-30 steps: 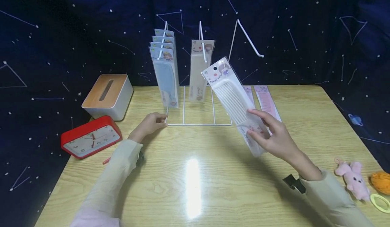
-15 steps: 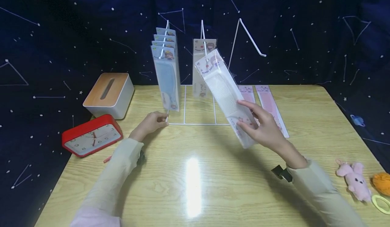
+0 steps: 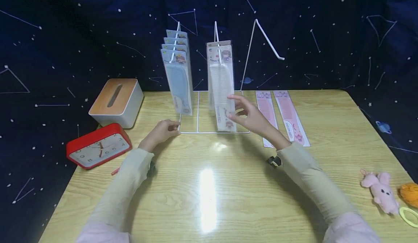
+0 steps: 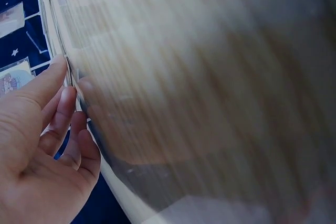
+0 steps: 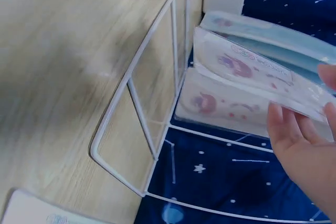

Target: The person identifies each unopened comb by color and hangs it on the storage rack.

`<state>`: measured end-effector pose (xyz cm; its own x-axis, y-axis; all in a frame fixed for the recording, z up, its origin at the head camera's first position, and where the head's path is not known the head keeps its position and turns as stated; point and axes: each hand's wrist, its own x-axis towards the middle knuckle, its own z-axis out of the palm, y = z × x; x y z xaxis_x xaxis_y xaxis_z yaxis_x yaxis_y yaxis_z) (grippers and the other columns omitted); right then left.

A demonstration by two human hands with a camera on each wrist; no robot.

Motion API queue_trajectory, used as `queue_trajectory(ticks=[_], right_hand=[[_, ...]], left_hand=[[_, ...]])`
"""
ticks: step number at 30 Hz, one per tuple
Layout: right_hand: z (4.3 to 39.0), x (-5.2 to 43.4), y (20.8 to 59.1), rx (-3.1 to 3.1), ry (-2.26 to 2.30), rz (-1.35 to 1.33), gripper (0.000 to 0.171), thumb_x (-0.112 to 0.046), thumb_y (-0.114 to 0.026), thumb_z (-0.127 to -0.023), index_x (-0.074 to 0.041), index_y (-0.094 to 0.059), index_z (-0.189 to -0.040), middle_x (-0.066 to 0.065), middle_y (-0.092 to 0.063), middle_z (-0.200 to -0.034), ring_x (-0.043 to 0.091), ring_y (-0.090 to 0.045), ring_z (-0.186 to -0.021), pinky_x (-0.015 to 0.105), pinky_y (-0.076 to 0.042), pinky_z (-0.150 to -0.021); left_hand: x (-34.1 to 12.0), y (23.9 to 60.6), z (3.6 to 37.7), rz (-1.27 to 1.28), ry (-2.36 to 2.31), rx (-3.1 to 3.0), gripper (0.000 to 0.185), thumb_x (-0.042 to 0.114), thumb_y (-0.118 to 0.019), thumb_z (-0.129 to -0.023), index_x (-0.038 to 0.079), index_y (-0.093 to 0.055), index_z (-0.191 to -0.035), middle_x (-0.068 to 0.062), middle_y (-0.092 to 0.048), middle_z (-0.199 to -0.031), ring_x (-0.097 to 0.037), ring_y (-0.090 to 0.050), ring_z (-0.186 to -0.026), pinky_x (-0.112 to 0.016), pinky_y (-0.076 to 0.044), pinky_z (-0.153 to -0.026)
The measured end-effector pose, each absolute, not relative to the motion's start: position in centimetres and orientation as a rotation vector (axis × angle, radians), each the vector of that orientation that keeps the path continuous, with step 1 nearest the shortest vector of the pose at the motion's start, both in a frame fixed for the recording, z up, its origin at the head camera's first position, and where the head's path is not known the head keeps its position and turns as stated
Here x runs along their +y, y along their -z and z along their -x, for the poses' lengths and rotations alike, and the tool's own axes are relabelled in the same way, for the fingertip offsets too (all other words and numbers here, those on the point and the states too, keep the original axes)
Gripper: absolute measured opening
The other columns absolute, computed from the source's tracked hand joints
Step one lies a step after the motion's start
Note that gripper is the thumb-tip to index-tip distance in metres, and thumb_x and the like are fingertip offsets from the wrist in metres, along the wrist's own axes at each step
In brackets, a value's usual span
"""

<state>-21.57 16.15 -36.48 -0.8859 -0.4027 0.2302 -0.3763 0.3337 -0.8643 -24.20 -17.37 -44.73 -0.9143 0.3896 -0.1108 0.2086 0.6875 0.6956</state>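
A white wire rack [image 3: 212, 132] stands at the back of the wooden table [image 3: 209, 199]. Its left hook carries several blue comb packs [image 3: 177, 79]. A white comb pack [image 3: 220, 83] hangs upright on the middle hook in front of another; the right hook [image 3: 267, 40] is bare. My right hand [image 3: 235, 108] is at that pack's lower right edge, fingers straight and spread, touching it. The right wrist view shows the pack [image 5: 247, 66] beside my fingertips [image 5: 281, 121]. My left hand [image 3: 174, 127] pinches the rack's front left base wire [image 4: 67, 69].
Two pink comb packs [image 3: 267, 108] [image 3: 289, 112] lie flat to the right of the rack. A tissue box [image 3: 115, 101] and a red clock [image 3: 98, 147] sit at the left. A pink plush [image 3: 378, 190], an orange ball [image 3: 408, 194] and a yellow ring [image 3: 408, 215] lie at the right edge.
My right hand carried the tilted white comb pack left and up to the middle hook; it now hangs upright and my grip has loosened. The left hand has not moved.
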Motion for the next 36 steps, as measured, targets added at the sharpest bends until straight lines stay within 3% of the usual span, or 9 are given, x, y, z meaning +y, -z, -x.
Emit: queue_trajectory(ticks=[6, 20, 29, 36], right_hand=[[24.3, 15.0, 37.8, 2.463, 1.689, 0.715, 0.059, 0.004, -0.064, -0.086, -0.005, -0.04, -0.139, 0.024, -0.043, -0.135, 0.042, -0.048, -0.119, 0.053, -0.042, -0.1], [24.0, 16.5, 38.4, 2.622, 1.549, 0.604, 0.055, -0.008, -0.064, -0.089, -0.009, -0.043, -0.14, 0.023, -0.048, -0.132, 0.041, -0.05, -0.113, 0.051, -0.046, -0.093], [23.9, 22.1, 39.5, 2.877, 1.496, 0.474, 0.055, -0.008, -0.064, -0.089, 0.001, -0.04, -0.138, 0.028, -0.052, -0.119, 0.042, -0.051, -0.104, 0.053, -0.045, -0.088], [22.8, 27.7, 40.4, 2.957, 1.29, 0.199, 0.059, -0.021, -0.061, -0.093, 0.001, -0.035, -0.141, 0.033, -0.048, -0.123, 0.047, -0.049, -0.107, 0.056, -0.043, -0.091]], left_hand=[[-17.5, 44.9, 24.3, -0.496, -1.037, 2.675, 0.044, 0.013, -0.065, -0.09, -0.008, -0.054, -0.128, -0.014, -0.062, -0.097, -0.029, -0.055, -0.098, -0.047, -0.044, -0.099], [-17.6, 45.0, 24.5, -0.484, -1.052, 2.661, 0.046, 0.013, -0.065, -0.09, -0.008, -0.053, -0.129, -0.014, -0.064, -0.098, -0.027, -0.054, -0.096, -0.045, -0.044, -0.098], [-17.4, 44.7, 24.3, -0.498, -1.057, 2.664, 0.045, 0.011, -0.065, -0.09, -0.009, -0.053, -0.128, -0.014, -0.063, -0.097, -0.026, -0.054, -0.094, -0.045, -0.046, -0.096], [-17.5, 44.8, 24.3, -0.494, -1.051, 2.667, 0.044, 0.011, -0.065, -0.09, -0.009, -0.054, -0.128, -0.013, -0.062, -0.095, -0.026, -0.054, -0.094, -0.045, -0.046, -0.096]])
